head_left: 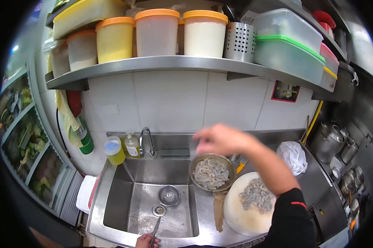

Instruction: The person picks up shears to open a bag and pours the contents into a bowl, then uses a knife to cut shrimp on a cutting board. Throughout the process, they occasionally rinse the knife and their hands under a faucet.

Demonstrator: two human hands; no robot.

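On the shelf stand four orange-lidded tubs and one perforated steel holder. At its right end sit two stacked clear bins. The sink holds one small steel bowl; along its back edge stand two bottles of yellow liquid. One bowl of shrimp and one cutting board rest on the counter. Two hands show.

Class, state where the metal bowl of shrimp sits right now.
The metal bowl of shrimp sits on the counter just right of the sink, under the right hand, beside the round cutting board.
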